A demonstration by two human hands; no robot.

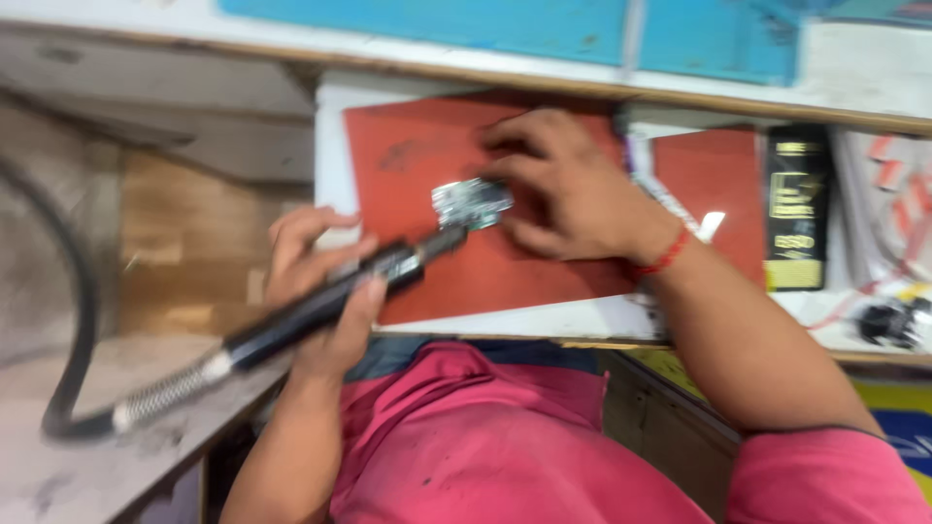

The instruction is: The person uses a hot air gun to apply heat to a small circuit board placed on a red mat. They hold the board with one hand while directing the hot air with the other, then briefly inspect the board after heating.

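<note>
Head view, looking down over a pink shirt [505, 456] at a tabletop [582, 320] with a wooden front edge. At far left, one black flexible shaft [73, 320] loops round and ends in a steel spring collar that joins one black rotary handpiece [320, 306]. The left hand [316, 281] has its fingers closed around the handpiece like a pen, near the tabletop's front left corner. The tool tip meets one small silvery circuit part [473, 202], which lies near the middle of the larger red mat [437, 175]. The right hand [573, 189], a red thread at its wrist, presses curled fingers onto the part's right side and pins it to the mat; whether they pinch its edge cannot be told through the blur. A second, smaller red mat [714, 180] lies further right, then one black box with yellow print [796, 209] and a tangle of red and black wires [888, 315] at the right edge.

Likely risks, judged from this arrangement: the tip could skid off the part toward the pinning fingers, since they sit just beside it; a loose hold could let the part spin away.
</note>
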